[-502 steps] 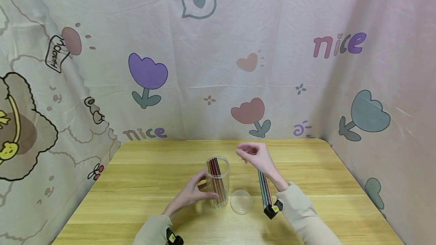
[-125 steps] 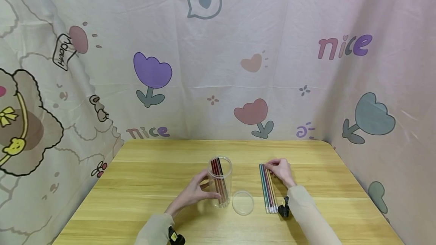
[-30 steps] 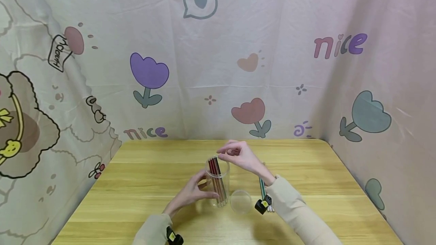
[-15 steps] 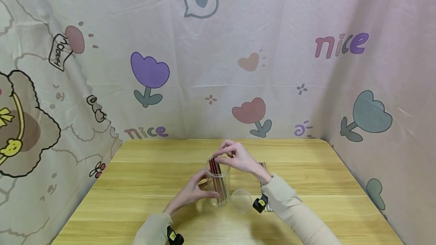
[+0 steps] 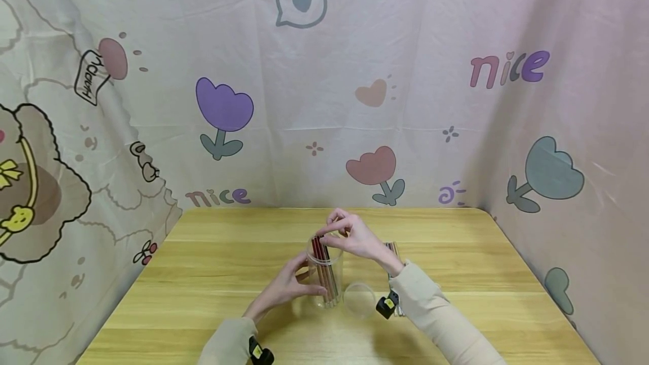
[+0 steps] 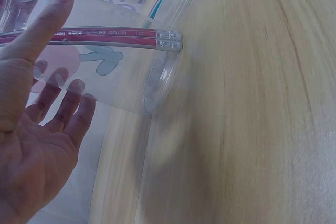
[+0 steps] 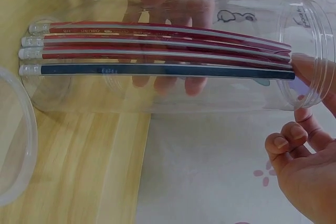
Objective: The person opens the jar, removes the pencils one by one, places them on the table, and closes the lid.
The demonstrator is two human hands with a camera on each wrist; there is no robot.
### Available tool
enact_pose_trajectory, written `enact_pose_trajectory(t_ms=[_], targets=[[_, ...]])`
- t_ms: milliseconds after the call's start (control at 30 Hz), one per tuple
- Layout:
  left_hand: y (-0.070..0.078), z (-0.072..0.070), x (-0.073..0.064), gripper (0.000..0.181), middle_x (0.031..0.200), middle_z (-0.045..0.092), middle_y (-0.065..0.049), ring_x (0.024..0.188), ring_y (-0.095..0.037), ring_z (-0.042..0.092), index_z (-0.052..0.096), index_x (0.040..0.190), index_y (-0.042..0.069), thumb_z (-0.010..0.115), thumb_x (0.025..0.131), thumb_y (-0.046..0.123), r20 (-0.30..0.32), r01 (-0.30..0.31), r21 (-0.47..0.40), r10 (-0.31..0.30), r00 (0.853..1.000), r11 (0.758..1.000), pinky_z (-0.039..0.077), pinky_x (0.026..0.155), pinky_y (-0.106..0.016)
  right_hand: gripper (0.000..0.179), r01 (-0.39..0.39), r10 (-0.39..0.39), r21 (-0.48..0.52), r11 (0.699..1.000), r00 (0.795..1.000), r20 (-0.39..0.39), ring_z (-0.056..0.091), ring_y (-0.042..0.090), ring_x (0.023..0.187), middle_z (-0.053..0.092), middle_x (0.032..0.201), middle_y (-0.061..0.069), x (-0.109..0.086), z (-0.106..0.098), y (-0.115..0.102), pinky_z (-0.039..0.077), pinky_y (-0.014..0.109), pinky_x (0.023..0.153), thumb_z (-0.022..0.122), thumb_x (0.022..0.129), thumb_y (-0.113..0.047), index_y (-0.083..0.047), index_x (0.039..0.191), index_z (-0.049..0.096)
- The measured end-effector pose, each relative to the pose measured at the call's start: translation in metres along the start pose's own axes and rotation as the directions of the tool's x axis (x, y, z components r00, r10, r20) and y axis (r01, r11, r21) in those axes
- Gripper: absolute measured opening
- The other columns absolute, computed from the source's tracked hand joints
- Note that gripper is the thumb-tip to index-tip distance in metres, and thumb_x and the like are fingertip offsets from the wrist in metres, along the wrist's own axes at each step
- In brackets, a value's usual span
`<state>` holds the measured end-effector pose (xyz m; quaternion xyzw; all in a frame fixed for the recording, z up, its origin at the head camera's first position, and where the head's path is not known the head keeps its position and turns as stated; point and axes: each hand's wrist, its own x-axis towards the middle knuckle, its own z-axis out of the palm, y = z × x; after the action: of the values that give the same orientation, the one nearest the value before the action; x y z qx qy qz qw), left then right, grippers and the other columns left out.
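Observation:
A tall clear plastic jar (image 5: 332, 286) stands on the table, the left hand (image 5: 286, 286) gripping its side between thumb and fingers. Inside, several pencils (image 5: 320, 258) lean together, eraser ends down; the right wrist view shows red-striped pencils (image 7: 157, 40) and one dark blue pencil (image 7: 168, 71). At the jar's mouth, the right hand (image 5: 355, 235) pinches at the pencils' upper ends with thumb and index finger; how many it holds cannot be told. Its other fingers are bent outside the rim in the right wrist view.
A round clear lid (image 5: 359, 300) lies just right of the jar. More pencils (image 5: 392, 248) lie on the wooden table (image 5: 228, 275), partly hidden beneath the right forearm. A printed cloth (image 5: 304, 72) hangs behind the table.
Earlier the right hand was at the pencils lying on the table. It has since come left to the jar and lowered its fingertips into the mouth. The left hand keeps its grip.

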<state>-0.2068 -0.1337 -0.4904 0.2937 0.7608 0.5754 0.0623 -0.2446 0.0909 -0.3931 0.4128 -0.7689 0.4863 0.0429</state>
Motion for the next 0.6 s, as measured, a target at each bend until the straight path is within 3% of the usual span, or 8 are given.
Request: enact_pose_trajectory(t_ms=[300, 500, 600], targets=[[0.0001, 0.0001, -0.0005, 0.074, 0.142, 0.057, -0.009, 0.133, -0.029, 0.053, 0.049, 0.144, 0.018, 0.086, 0.079, 0.017, 0.002, -0.004, 0.003, 0.004, 1.0, 1.0, 0.044, 0.117, -0.055, 0.016, -0.032, 0.032, -0.028, 0.999, 0.999, -0.003, 0.044, 0.035, 0.073, 0.057, 0.096, 0.014, 0.0001, 0.0003, -0.0018, 0.035, 0.014, 0.061, 0.078, 0.085, -0.008, -0.006, 0.101, 0.08], [-0.0008, -0.0004, -0.0005, 0.074, 0.142, 0.057, -0.011, 0.133, -0.028, 0.053, 0.049, 0.145, 0.017, 0.085, 0.08, 0.016, 0.002, -0.011, 0.012, 0.011, 1.0, 1.0, 0.045, 0.116, -0.057, 0.016, -0.03, 0.03, -0.034, 0.999, 0.999, -0.016, 0.045, 0.012, 0.079, 0.059, 0.098, 0.008, -0.0008, -0.0006, -0.003, 0.038, 0.02, 0.063, 0.081, 0.082, -0.007, -0.007, 0.098, 0.08], [-0.0011, -0.0004, -0.0007, 0.075, 0.142, 0.057, -0.013, 0.134, -0.033, 0.052, 0.049, 0.145, 0.015, 0.085, 0.08, 0.016, 0.003, -0.011, 0.007, 0.011, 1.0, 1.0, 0.044, 0.116, -0.057, 0.014, -0.011, 0.011, -0.019, 1.0, 1.0, -0.016, 0.049, 0.009, 0.089, 0.061, 0.1, 0.01, -0.0009, -0.0008, -0.0033, 0.043, 0.021, 0.07, 0.082, 0.081, -0.007, -0.006, 0.095, 0.08]])
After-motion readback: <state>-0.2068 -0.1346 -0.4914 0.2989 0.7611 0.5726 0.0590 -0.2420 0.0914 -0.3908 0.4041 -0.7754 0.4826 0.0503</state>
